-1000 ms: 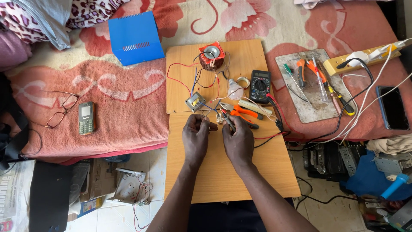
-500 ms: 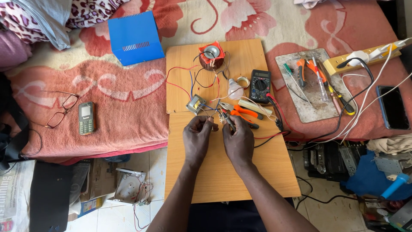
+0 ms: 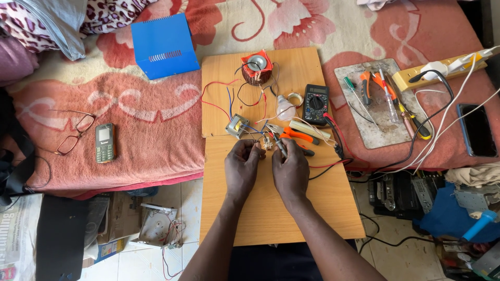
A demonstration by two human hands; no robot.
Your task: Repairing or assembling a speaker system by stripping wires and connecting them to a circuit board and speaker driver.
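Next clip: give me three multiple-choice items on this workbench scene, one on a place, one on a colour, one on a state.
1. Where does the small dark mobile phone lie?
A on the wooden board
B on the red patterned blanket, beside the wire-framed glasses
C on the floor

2. What colour is the vented metal cover?
A blue
B green
C white

3. What are the left hand and right hand doing?
A resting flat
B pinching thin wires close together
C gripping pliers

Answers: 1 B, blanket lies under it; 2 A, plainly blue; 3 B, fingertips meet at the wires.
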